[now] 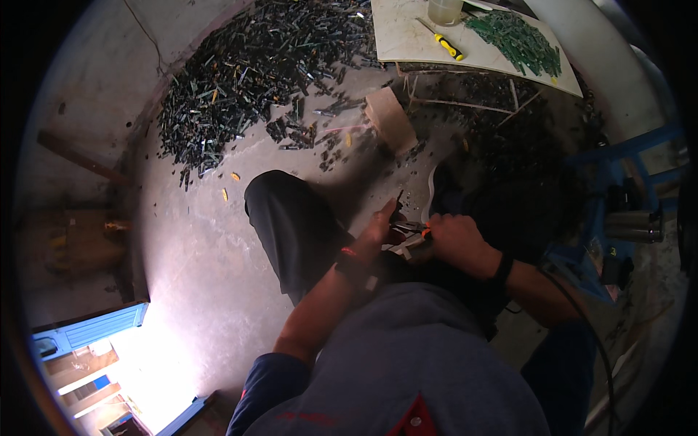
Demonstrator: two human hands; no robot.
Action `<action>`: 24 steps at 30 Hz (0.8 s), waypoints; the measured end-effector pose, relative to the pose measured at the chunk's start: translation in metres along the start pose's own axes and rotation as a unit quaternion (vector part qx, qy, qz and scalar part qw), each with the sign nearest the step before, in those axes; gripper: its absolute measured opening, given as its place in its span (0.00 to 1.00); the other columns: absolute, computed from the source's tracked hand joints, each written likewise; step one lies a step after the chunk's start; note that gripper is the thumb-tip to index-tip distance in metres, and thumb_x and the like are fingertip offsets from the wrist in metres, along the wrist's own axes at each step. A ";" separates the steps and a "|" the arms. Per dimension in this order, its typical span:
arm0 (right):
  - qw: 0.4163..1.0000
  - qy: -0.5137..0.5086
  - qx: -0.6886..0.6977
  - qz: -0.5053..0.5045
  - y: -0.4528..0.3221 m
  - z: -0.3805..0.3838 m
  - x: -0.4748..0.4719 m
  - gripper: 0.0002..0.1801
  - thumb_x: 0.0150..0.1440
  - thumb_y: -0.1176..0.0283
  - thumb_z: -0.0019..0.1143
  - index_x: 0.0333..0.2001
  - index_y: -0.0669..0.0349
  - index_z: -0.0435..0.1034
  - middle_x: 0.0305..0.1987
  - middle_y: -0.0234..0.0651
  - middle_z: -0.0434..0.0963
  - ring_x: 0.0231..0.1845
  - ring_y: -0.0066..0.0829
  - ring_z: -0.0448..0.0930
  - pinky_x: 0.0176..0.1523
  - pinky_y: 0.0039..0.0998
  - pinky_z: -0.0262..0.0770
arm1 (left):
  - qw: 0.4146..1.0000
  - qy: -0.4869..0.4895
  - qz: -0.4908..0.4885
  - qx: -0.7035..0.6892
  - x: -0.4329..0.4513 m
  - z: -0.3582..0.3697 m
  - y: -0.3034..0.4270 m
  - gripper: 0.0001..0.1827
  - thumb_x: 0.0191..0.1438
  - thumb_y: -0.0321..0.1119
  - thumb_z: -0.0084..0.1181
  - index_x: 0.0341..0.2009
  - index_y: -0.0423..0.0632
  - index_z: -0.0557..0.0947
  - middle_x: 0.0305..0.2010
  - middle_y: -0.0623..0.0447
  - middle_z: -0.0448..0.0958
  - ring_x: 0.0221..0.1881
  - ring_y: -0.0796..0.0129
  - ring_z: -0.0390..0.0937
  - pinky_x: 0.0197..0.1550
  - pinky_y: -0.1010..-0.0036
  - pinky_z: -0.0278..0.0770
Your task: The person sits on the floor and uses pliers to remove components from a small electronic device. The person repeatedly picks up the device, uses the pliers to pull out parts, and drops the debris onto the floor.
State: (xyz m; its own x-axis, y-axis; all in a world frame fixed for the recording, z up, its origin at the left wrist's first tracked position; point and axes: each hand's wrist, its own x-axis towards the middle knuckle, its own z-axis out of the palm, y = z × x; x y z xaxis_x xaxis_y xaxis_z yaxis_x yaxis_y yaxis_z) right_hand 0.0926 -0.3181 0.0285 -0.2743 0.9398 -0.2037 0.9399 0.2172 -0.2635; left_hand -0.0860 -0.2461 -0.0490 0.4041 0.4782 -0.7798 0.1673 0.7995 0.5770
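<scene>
My right hand (455, 234) grips a pair of pliers (410, 225) by its orange and black handles. The jaws point left and reach to my left hand (381, 223). Between the fingers of that hand is a small dark piece (399, 203), its upper end sticking out past my thumb. The jaws meet or overlap this piece, but the fingers hide where exactly. Both hands are close together over my lap, between my knees. Below them shows a pale wooden piece (403, 250), partly covered by my wrists.
A large heap of dark electronic scrap strips (262, 65) covers the floor ahead. A low table (398, 38) holds a yellow-black screwdriver (448, 47), green circuit boards (518, 43) and a plastic container (444, 12). A cardboard box (390, 120) stands before me; a blue stool (594, 218) stands right.
</scene>
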 end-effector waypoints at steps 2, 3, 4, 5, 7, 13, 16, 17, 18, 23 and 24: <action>0.997 -0.058 0.029 0.028 -0.003 0.000 0.002 0.08 0.49 0.69 0.49 0.28 0.64 0.68 0.24 0.44 0.75 0.28 0.39 0.78 0.30 0.34 0.73 | 0.999 -0.025 0.016 -0.014 -0.006 -0.001 0.001 0.31 0.55 0.60 0.39 0.38 0.40 0.74 0.32 0.46 0.74 0.29 0.60 0.74 0.33 0.70 0.72; 0.995 -0.081 0.057 0.022 -0.002 0.000 0.001 0.09 0.50 0.68 0.49 0.29 0.64 0.68 0.23 0.42 0.75 0.28 0.37 0.78 0.30 0.33 0.73 | 0.999 -0.039 0.024 -0.021 -0.012 0.000 0.003 0.30 0.56 0.58 0.39 0.38 0.39 0.74 0.31 0.46 0.74 0.30 0.60 0.73 0.34 0.70 0.72; 0.991 -0.105 0.086 0.016 -0.001 0.001 0.000 0.10 0.51 0.67 0.49 0.31 0.64 0.69 0.23 0.41 0.74 0.28 0.35 0.78 0.30 0.33 0.72 | 0.997 -0.070 0.030 -0.017 -0.017 0.000 0.007 0.27 0.57 0.55 0.39 0.37 0.39 0.74 0.32 0.46 0.74 0.31 0.61 0.73 0.34 0.70 0.71; 0.985 -0.128 0.114 0.010 -0.001 0.001 -0.001 0.11 0.52 0.66 0.49 0.32 0.64 0.69 0.22 0.40 0.74 0.27 0.33 0.78 0.30 0.32 0.72 | 0.994 -0.101 0.035 -0.013 -0.021 0.001 0.011 0.25 0.58 0.51 0.40 0.36 0.39 0.74 0.32 0.47 0.74 0.31 0.62 0.73 0.34 0.69 0.71; 0.914 -0.256 0.302 0.087 -0.007 -0.017 0.002 0.12 0.53 0.64 0.48 0.33 0.63 0.70 0.22 0.37 0.73 0.26 0.28 0.75 0.30 0.31 0.70 | 0.985 -0.154 0.072 0.007 -0.025 0.000 0.016 0.19 0.59 0.45 0.41 0.35 0.39 0.74 0.32 0.48 0.74 0.32 0.63 0.73 0.35 0.70 0.71; 0.692 -0.299 0.638 0.156 -0.013 0.006 -0.015 0.16 0.54 0.61 0.48 0.31 0.65 0.70 0.25 0.36 0.73 0.27 0.25 0.73 0.33 0.30 0.69 | 0.950 -0.290 0.084 -0.075 -0.025 -0.006 0.023 0.11 0.58 0.36 0.46 0.36 0.40 0.73 0.31 0.52 0.74 0.32 0.70 0.72 0.36 0.74 0.70; 0.866 -0.211 0.444 0.099 -0.002 0.015 -0.011 0.16 0.52 0.59 0.50 0.30 0.64 0.69 0.25 0.41 0.75 0.26 0.33 0.76 0.33 0.33 0.71 | 0.977 -0.174 0.125 0.013 -0.038 0.008 0.030 0.19 0.60 0.45 0.41 0.37 0.40 0.73 0.29 0.52 0.73 0.30 0.69 0.70 0.36 0.74 0.69; 0.925 -0.167 0.333 0.072 0.003 0.017 -0.007 0.17 0.51 0.59 0.52 0.30 0.64 0.69 0.25 0.42 0.75 0.25 0.35 0.76 0.33 0.34 0.71 | 0.985 -0.141 0.102 0.013 -0.034 0.010 0.027 0.22 0.60 0.49 0.39 0.37 0.40 0.74 0.29 0.52 0.72 0.29 0.69 0.69 0.35 0.74 0.68; 0.953 -0.175 0.235 0.073 0.002 -0.003 -0.004 0.12 0.48 0.64 0.51 0.30 0.63 0.69 0.27 0.47 0.76 0.29 0.44 0.78 0.36 0.38 0.73 | 0.991 -0.105 0.080 0.010 -0.029 0.009 0.024 0.25 0.60 0.52 0.36 0.37 0.41 0.74 0.28 0.52 0.72 0.28 0.68 0.68 0.34 0.74 0.68; 0.986 -0.109 0.071 0.101 0.004 -0.025 -0.002 0.12 0.47 0.65 0.51 0.31 0.62 0.71 0.27 0.46 0.76 0.31 0.45 0.78 0.37 0.39 0.73 | 0.995 -0.076 0.044 -0.055 0.002 0.002 0.009 0.31 0.58 0.60 0.30 0.31 0.44 0.73 0.26 0.50 0.71 0.23 0.67 0.65 0.28 0.75 0.64; 0.989 -0.098 0.064 0.094 0.003 -0.022 0.000 0.13 0.47 0.63 0.51 0.30 0.61 0.72 0.26 0.45 0.76 0.30 0.44 0.78 0.36 0.39 0.73 | 0.994 -0.066 0.063 -0.061 0.002 0.003 0.008 0.31 0.58 0.61 0.31 0.28 0.44 0.73 0.25 0.49 0.72 0.22 0.67 0.65 0.28 0.75 0.64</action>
State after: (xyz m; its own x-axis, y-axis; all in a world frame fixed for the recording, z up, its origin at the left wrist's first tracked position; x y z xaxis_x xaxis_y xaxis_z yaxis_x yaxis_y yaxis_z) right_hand 0.1003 -0.3118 0.0486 -0.1437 0.8887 -0.4355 0.9477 -0.0031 -0.3191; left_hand -0.0811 -0.2400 -0.0447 0.5300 0.5323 -0.6601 0.0007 0.7781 0.6281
